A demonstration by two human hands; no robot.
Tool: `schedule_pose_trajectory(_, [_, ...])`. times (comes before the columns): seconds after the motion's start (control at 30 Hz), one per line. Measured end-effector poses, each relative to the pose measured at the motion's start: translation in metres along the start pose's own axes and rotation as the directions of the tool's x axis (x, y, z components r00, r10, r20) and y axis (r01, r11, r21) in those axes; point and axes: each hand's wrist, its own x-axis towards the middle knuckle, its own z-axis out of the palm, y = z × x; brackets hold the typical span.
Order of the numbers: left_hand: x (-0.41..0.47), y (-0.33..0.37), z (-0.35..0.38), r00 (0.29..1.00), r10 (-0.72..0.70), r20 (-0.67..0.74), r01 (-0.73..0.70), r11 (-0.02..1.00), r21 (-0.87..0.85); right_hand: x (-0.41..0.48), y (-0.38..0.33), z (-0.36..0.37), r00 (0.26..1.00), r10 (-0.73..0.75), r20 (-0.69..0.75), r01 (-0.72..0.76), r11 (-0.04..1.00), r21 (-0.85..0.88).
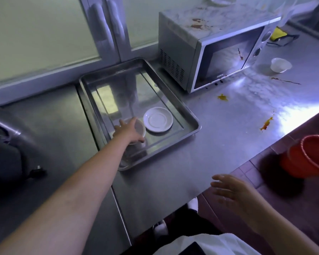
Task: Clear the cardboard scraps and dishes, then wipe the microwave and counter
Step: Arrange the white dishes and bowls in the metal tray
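- The left hand (pixel 129 130) reaches into the steel tray (pixel 190 112), its grip wrapped over the rim of a small bowl (pixel 141 128) at the tray's near end; whether the bowl rests on the tray floor or is just above it, I cannot tell.
- A white saucer (pixel 158 119) lies flat in the tray just to the right of that bowl, rims nearly touching (so any sideways slide would nudge it).
- The right hand (pixel 234 188) hangs released, fingers spread and empty, off the bench's (pixel 173 177) front edge.
- One dish is still out: a white cup (pixel 280 64) stands on the bench to the right of the microwave (pixel 206 50), well apart from both hands; the right hand is the nearer, I judge.
- The steel bench carries orange and brown splashes (pixel 265 124); the microwave top and door are stained too, so wiping is not yet done.
- A red bucket (pixel 309 157) sits on the tiled floor at right; a yellow cloth (pixel 279 33) lies behind the microwave.
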Motion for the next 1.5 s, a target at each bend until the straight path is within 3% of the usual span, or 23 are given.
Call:
schedule_pose_trajectory(0.1, [0.015,-0.002,0.001,1.0,-0.024,-0.002,0.024,0.999,0.043,-0.005,0.002,-0.017,0.999,0.014,-0.037,-0.014,1.0,-0.004])
schedule_pose_trajectory(0.23, [0.022,-0.005,0.002,0.999,-0.048,0.014,0.048,0.998,-0.039,0.0,0.001,-0.03,0.999,0.027,-0.046,-0.027,1.0,0.002])
schedule_pose_trajectory(0.43, [-0.007,0.006,-0.002,0.99,-0.129,-0.06,0.124,0.989,-0.084,0.024,-0.019,-0.027,0.996,0.087,0.027,-0.088,0.995,0.039])
schedule_pose_trajectory(0.53, [-0.04,0.037,0.001,0.964,-0.148,-0.221,0.099,0.97,-0.22,0.041,-0.037,-0.033,0.992,0.074,0.105,-0.075,0.997,0.005])
schedule_pose_trajectory(0.63, [-0.081,0.087,0.021,0.945,-0.088,-0.316,-0.068,0.889,-0.452,0.056,-0.059,-0.047,0.99,0.036,0.136,-0.041,0.999,0.031])
schedule_pose_trajectory(0.7, [-0.109,0.13,0.04,0.959,-0.036,-0.282,-0.154,0.769,-0.621,0.066,-0.078,-0.062,0.992,-0.004,0.122,-0.004,0.998,0.069])
schedule_pose_trajectory(0.8, [-0.144,0.2,0.072,0.986,0.036,-0.161,-0.151,0.585,-0.797,0.08,-0.108,-0.094,0.996,-0.062,0.071,0.054,0.992,0.116])
schedule_pose_trajectory(0.87, [-0.161,0.245,0.095,0.991,0.082,-0.105,-0.133,0.534,-0.835,0.088,-0.125,-0.119,0.994,-0.102,0.035,0.096,0.984,0.15])
schedule_pose_trajectory(1.17, [-0.169,0.406,0.161,0.969,0.241,0.054,-0.105,0.6,-0.793,0.116,-0.176,-0.286,0.972,-0.187,-0.144,0.225,0.918,0.327])
schedule_pose_trajectory(1.5, [-0.108,0.569,0.195,0.927,0.35,0.132,-0.135,0.643,-0.754,0.142,-0.214,-0.425,0.913,-0.247,-0.324,0.359,0.865,0.352])
